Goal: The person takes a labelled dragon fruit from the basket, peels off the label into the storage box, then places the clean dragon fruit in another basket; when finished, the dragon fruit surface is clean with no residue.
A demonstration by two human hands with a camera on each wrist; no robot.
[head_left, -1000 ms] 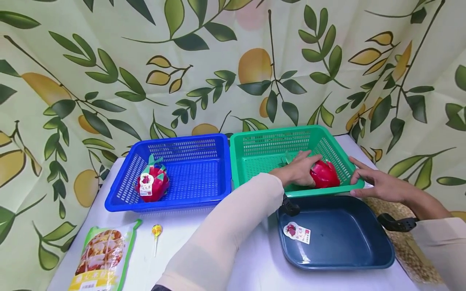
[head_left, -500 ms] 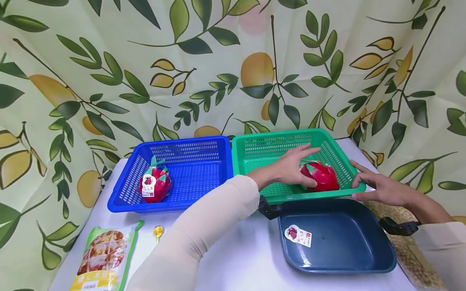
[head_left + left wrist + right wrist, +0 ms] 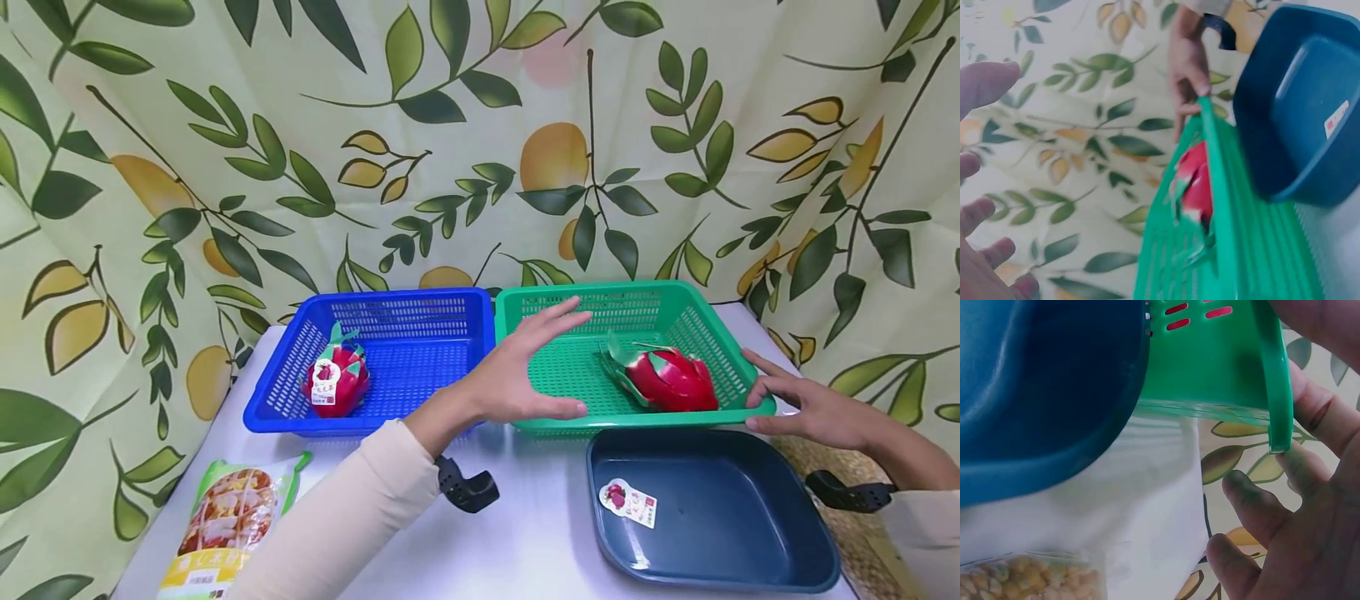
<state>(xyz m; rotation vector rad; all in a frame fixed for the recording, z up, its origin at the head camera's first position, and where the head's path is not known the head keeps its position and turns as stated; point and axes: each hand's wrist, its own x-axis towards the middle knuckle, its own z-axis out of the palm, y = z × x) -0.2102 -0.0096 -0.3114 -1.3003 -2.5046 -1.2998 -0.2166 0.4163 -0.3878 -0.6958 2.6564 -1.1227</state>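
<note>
My left hand point(image 3: 521, 367), fingers spread and holding nothing, hovers over the front left part of the green basket point(image 3: 637, 422). Inside that basket a red dragon fruit point(image 3: 678, 383) with green leaf tips lies on its side at the right. At the basket's front right corner my right hand point(image 3: 817, 408) pinches the rim; in the right wrist view the thumb is on one side of the green rim point(image 3: 1280, 394) and fingers on the other. To the left, a blue basket point(image 3: 322, 423) contains another dragon fruit point(image 3: 354, 379), which bears a white label.
A dark blue tub point(image 3: 720, 525) with a dragon fruit sticker point(image 3: 628, 502) stands before the green basket. A food bag point(image 3: 232, 517) lies at front left. A clear bag of round tan pieces point(image 3: 1029, 575) is at the right. Patterned cloth point(image 3: 480, 125) hangs behind.
My left hand has come off the dragon fruit in the green basket and moved left, its fingers spreading. The right hand stays at the rim. The head view has shifted slightly.
</note>
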